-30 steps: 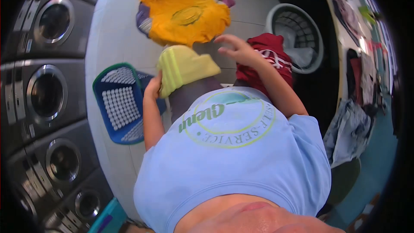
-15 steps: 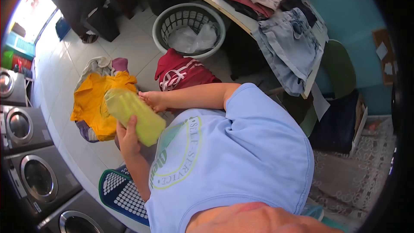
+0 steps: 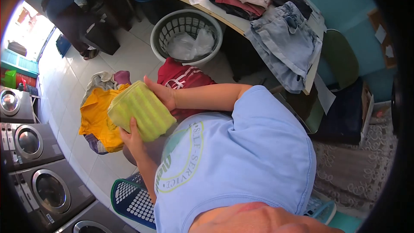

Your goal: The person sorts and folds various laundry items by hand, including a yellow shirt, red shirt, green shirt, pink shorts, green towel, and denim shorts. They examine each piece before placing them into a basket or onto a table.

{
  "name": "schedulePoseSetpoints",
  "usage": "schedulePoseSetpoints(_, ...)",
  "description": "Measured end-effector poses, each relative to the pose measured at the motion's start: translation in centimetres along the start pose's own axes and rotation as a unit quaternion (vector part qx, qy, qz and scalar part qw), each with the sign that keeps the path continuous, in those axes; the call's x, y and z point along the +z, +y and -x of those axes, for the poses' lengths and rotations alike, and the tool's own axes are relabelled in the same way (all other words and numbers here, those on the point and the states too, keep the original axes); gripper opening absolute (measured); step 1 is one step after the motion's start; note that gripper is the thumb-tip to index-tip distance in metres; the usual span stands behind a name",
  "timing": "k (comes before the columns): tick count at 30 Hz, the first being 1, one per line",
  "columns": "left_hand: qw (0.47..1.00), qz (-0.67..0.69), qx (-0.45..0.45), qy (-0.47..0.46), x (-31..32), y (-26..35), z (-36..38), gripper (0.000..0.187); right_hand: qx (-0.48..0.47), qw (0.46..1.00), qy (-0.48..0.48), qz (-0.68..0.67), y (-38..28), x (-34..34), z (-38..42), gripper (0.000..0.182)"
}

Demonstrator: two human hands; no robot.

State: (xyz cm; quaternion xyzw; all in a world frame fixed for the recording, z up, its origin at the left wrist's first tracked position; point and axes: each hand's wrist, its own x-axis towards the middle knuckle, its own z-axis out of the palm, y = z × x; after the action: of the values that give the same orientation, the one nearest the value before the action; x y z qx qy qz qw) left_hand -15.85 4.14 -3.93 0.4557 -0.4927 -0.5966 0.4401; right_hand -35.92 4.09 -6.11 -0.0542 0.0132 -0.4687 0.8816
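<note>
A folded yellow-green striped towel (image 3: 142,111) is held in front of my torso, its broad face toward me. My left hand (image 3: 133,137) grips its lower left edge, with a finger lying over the front. On the upper edge, my right hand (image 3: 160,94) holds the towel, its fingers partly hidden behind. Beyond the towel lies a pile of laundry with an orange-yellow garment (image 3: 97,114) on top. A dark red garment with white laces (image 3: 183,77) lies just past my right forearm.
A grey laundry basket (image 3: 186,17) with clear plastic inside stands by a table holding folded clothes and denim shorts (image 3: 286,45). Washing machines (image 3: 51,190) line the left. A blue basket (image 3: 133,198) is beside me. Another person (image 3: 64,17) stands at the upper left.
The towel has turned and now shows a broader, squarer face. My right hand has moved from its near side to its upper edge. The view has shifted slightly.
</note>
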Motion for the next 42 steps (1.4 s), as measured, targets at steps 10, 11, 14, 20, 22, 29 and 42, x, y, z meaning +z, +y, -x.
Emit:
schedulePoseSetpoints(10,0.982,0.160,-0.094,0.023,-2.8,-5.0,-0.9,0.049,0.100,0.940,0.294,0.145,2.2,0.2,1.9,0.052)
schedulePoseSetpoints(11,0.983,0.146,-0.104,0.037,-3.2,-6.4,-1.5,0.050,0.079,0.937,0.302,0.156,1.9,0.3,2.1,0.050)
schedulePoseSetpoints(14,0.989,0.057,-0.115,0.077,-5.4,-13.0,-3.4,0.054,0.013,0.915,0.310,0.258,0.6,2.4,3.5,0.047)
schedulePoseSetpoints(20,0.961,0.154,-0.222,0.055,-8.1,-14.4,-3.5,0.032,-0.214,0.842,0.288,0.402,-6.5,15.9,15.2,0.041)
schedulePoseSetpoints(22,0.960,0.149,-0.232,0.057,-8.1,-14.8,-3.6,0.024,-0.305,0.798,0.232,0.465,-8.4,18.8,20.7,0.045)
schedulePoseSetpoints(29,0.962,0.138,-0.235,0.035,-7.3,-15.1,-3.8,0.019,-0.454,0.747,0.261,0.411,-11.9,21.0,38.5,0.044)
schedulePoseSetpoints(42,0.963,0.132,-0.233,0.036,-8.0,-15.7,-4.0,0.021,-0.502,0.642,0.548,0.187,-10.0,10.1,44.9,0.044)
